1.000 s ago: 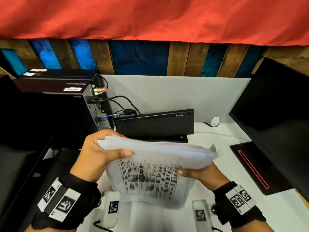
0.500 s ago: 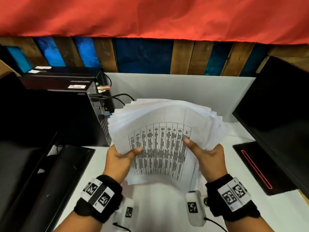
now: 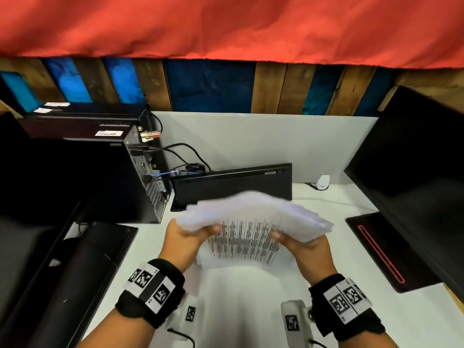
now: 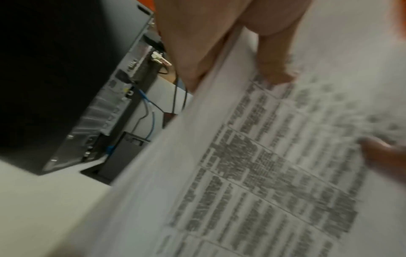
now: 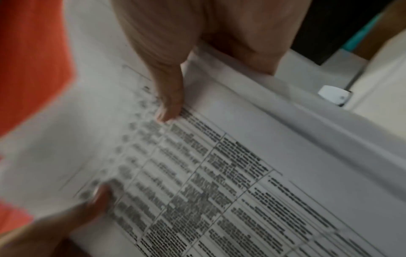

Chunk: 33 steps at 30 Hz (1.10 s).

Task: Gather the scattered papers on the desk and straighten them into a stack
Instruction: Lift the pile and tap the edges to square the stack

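Desk (image 3: 326,310) lies beneath both hands. Papers (image 3: 251,222), edges uneven, are held between them: left hand (image 3: 185,241) and right hand (image 3: 310,249) each pinch a side, thumbs on top. Advice: loosen grip, tap lower edge on desk to align.

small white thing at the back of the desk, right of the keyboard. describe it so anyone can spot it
Start at the white partition behind the desk, then follow its foot rightward past the upright black keyboard. The small white plug-like device sits there with a dark cable, the only white object among black equipment.
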{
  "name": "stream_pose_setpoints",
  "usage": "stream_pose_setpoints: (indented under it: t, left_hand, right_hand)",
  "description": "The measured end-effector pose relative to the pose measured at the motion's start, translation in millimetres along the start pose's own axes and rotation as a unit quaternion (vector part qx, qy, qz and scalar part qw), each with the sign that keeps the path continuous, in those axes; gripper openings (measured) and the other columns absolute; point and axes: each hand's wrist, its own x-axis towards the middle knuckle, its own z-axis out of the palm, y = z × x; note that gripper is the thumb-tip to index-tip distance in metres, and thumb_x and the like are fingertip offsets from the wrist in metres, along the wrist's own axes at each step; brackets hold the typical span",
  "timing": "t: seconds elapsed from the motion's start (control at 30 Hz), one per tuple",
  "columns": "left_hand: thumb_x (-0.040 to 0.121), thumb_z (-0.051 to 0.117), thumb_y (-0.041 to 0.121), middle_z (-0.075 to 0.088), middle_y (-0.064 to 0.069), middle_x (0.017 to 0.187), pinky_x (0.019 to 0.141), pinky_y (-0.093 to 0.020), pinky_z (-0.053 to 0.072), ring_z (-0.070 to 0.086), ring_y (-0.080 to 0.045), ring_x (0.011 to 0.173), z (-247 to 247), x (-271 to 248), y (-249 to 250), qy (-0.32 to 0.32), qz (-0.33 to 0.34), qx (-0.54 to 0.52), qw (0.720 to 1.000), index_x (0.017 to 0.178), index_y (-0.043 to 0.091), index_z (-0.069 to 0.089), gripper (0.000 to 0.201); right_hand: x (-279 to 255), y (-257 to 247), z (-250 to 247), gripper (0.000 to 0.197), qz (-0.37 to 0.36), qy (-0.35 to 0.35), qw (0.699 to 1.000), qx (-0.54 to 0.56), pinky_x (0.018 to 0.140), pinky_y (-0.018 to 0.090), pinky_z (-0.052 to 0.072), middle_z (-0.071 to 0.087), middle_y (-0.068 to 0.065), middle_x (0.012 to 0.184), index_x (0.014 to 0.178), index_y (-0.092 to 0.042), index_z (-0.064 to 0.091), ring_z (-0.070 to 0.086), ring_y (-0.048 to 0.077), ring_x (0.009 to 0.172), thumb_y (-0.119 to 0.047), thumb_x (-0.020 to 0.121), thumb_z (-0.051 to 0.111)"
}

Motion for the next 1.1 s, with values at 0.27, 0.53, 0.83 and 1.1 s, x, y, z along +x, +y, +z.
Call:
stream_pose_setpoints:
  t: [0.27,0.53,0.83,1.1]
  left_hand:
    - [0.076,0.068,-0.01,0.074,0.019,0.079,0.069,-0.012,0.053,0.07,0.003,0.079,22.1,-0.4,42.8,0.132,0.113,-0.093,0.98,0.09,0.02,0.067,0.034]
    - [0.071,0.07,-0.004,0.075,-0.005,0.102,0.076,-0.027,0.057,0.071,-0.02,0.096,-11.1,16.0,43.8,0.023,0.059,-0.137,0.989,0.107,0.005,0.067,0.037]
    - [0.072,0.076,-0.001,0.077,0.009,0.079,0.076,-0.024,0.058,0.072,-0.008,0.084,-14.5,-18.8,-56.2,-0.007,-0.128,0.022,0.992,0.085,0.018,0.072,0.024]
    - [0.066,0.078,-0.008,0.075,0.015,0.092,0.073,-0.016,0.056,0.071,-0.001,0.083,0.0,-15.9,-27.1,0.06,-0.025,0.011,0.998,0.095,0.019,0.068,0.041]
  right_hand:
    - [-8.7,-27.9,11.3,0.024,-0.068,-0.037,0.996,-0.038,0.069,0.018,0.057,0.075,-0.018,0.076,0.075,-0.028,0.074,0.07,-0.001,0.073,-0.01,0.065,0.085]
    - [1.6,19.2,-11.5,0.015,0.095,-0.01,0.992,-0.083,0.06,0.02,0.052,0.07,-0.006,0.059,0.071,-0.016,0.067,0.065,0.012,0.063,-0.004,0.075,0.077]
    - [-4.4,27.7,-2.4,0.016,0.112,0.032,0.993,-0.007,0.056,0.016,0.055,0.071,-0.011,0.058,0.077,-0.015,0.067,0.068,0.009,0.059,-0.001,0.077,0.074]
    - [-7.1,-4.5,10.6,0.036,0.025,0.006,0.999,0.024,0.063,0.012,0.054,0.075,-0.016,0.072,0.085,-0.021,0.068,0.071,-0.002,0.071,0.011,0.071,0.075]
